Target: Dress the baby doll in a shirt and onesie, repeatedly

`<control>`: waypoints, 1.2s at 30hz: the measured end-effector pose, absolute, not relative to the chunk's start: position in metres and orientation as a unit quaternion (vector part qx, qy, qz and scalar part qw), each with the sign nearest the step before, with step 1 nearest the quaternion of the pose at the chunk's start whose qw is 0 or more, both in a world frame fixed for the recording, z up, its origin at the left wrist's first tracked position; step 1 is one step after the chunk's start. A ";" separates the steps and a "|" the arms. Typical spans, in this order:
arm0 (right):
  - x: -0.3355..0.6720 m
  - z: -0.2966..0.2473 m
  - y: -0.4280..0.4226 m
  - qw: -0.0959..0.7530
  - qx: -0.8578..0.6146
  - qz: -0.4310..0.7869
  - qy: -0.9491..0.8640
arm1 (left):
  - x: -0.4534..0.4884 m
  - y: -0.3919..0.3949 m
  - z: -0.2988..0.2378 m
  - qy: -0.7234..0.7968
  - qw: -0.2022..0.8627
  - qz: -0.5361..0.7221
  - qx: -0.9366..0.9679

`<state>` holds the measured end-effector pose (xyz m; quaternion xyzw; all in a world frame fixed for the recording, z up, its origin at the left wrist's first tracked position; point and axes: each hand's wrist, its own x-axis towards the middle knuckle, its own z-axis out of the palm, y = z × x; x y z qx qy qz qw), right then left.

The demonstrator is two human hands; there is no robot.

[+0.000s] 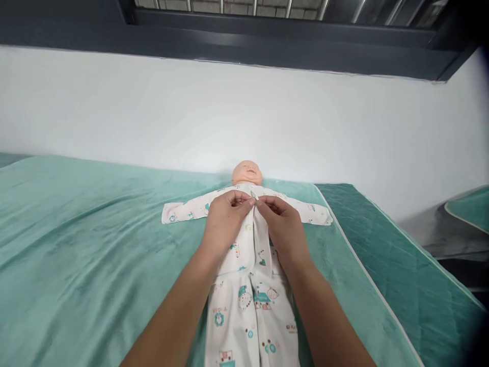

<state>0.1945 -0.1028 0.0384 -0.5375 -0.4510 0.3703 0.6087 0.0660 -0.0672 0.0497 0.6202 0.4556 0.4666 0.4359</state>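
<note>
A baby doll (246,173) lies on its back on a teal blanket (84,244), head away from me and arms spread. It wears a white romper (248,295) printed with small teal and red cartoon figures. My left hand (223,219) and my right hand (282,227) meet at the doll's upper chest just below the neck. Both are closed in a pinch on the two front edges of the romper at the top of its placket. The fingertips touch each other there.
The blanket covers a bed or table set against a white wall (244,112). A darker green quilted mat (401,275) lies at the right, and another teal-covered surface (469,206) shows at the far right. A dark barred window frame (267,35) runs along the top.
</note>
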 end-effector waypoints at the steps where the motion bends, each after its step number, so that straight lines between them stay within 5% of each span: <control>1: 0.193 0.037 -0.104 0.614 -0.536 0.369 -0.446 | 0.066 -0.068 0.050 0.452 0.447 0.464 0.617; 7: 0.199 0.033 -0.103 0.582 -0.537 0.382 -0.477 | 0.059 -0.065 0.051 0.412 0.528 0.448 0.592; 22: 0.198 0.037 -0.102 0.470 -0.587 0.285 -0.594 | 0.057 -0.066 0.046 0.421 0.435 0.410 0.682; 30: 0.198 0.035 -0.102 0.461 -0.590 0.281 -0.600 | 0.055 -0.061 0.044 0.383 0.514 0.428 0.637; 36: 0.200 0.034 -0.102 0.452 -0.582 0.273 -0.618 | 0.058 -0.060 0.042 0.417 0.461 0.420 0.661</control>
